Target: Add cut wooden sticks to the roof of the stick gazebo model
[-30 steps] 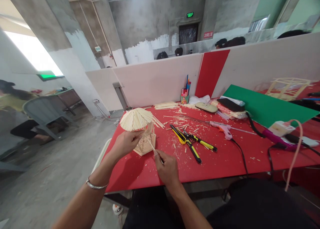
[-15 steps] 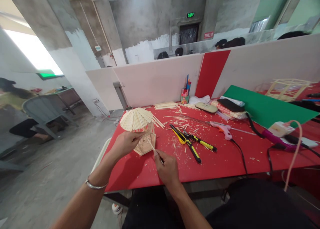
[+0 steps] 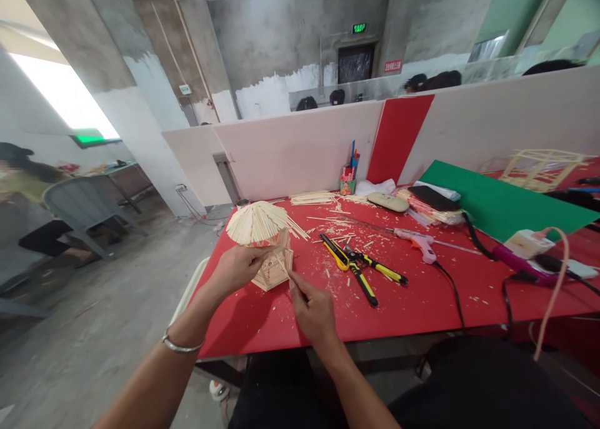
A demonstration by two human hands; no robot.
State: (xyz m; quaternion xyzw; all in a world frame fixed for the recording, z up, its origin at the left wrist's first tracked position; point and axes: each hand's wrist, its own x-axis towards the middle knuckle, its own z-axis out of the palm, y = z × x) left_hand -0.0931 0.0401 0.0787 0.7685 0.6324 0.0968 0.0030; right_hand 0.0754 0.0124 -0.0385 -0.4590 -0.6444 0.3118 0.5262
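A small pavilion-like model [image 3: 269, 279] of pale wooden sticks stands at the table's left part, with a cone-shaped stick roof [image 3: 257, 222] and a six-sided base. My left hand [image 3: 237, 269] reaches in just under the roof. Its thumb and index finger are pressed together by the model's posts; whatever lies between them is hidden. In front of the base, my right hand [image 3: 314, 307] pinches a thin wooden stick [image 3: 283, 265], whose far end points into the model below my left fingertips.
On the red table [image 3: 281, 319] lie a yellow-black cutter [image 3: 335, 252], pliers [image 3: 363, 276], a pink glue gun [image 3: 415, 241] with a cord, loose sticks [image 3: 313, 198] and scraps. A pen cup [image 3: 347, 184], green board [image 3: 506, 197] and power strip [image 3: 529, 269] stand or lie farther out.
My right fingertips have shifted slightly up toward the model with the stick. My left hand stays in nearly the same place under the roof.
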